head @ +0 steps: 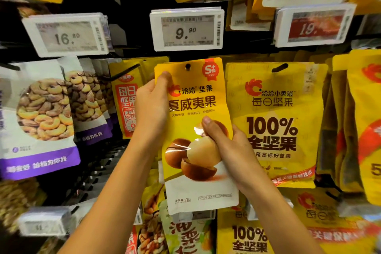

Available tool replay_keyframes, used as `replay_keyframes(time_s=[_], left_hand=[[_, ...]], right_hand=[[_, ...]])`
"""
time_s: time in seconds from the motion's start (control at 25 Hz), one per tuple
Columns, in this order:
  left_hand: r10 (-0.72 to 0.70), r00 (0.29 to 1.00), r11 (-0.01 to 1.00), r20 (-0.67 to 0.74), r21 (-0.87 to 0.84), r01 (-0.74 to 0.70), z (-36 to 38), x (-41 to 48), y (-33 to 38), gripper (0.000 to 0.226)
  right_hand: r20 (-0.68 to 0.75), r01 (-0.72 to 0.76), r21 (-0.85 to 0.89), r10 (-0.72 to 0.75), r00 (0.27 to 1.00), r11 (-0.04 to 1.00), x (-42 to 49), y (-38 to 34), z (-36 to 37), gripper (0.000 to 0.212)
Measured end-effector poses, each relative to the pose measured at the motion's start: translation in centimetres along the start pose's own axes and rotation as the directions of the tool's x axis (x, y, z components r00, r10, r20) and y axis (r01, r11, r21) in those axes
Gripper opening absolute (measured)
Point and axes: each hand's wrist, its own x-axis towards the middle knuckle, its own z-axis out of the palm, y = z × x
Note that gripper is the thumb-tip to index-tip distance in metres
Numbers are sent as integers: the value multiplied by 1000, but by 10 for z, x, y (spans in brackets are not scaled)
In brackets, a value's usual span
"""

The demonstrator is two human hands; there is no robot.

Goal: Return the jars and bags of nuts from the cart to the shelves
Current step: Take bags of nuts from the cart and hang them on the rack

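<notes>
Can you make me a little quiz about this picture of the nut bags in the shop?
1. True or false: both hands hold one yellow bag.
2. Which price hangs right above that bag? A) 16.80 B) 9.90 C) 19
3. Fill in: the purple-striped bags hang to the ___ of the yellow bag.

Key
1. True: the left hand grips its left edge and the right hand pinches its right side.
2. B, the 9.90 tag.
3. left
</notes>
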Motion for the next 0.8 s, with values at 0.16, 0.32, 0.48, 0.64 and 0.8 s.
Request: replay_keyframes(time_s=[0.16,0.32,0.48,0.64,0.8], left_hand=[[38,999,998,-33,50,-36,5,14,-7,37],[108,993,988,55,108,-113,4,22,-26,38],[280,957,916,-80,321,-241,-16,3,-55,21],[355,935,851,-19,420,-315,-29,-63,-101,48],[242,970,883,29,408,-232,-24,-72,-110,47]], right_hand=[[-14,24,18,-24,1000,1000,15,7,1,67],[-78,95,-69,-100,992,993,30,23,11,37],[-151,205,-197,-236,960,959,23,44,15,65],[-188,379,-381,-472,861,843,-1,77,18,71],[-106,340,-295,-384,917,893,-1,79,13,57]])
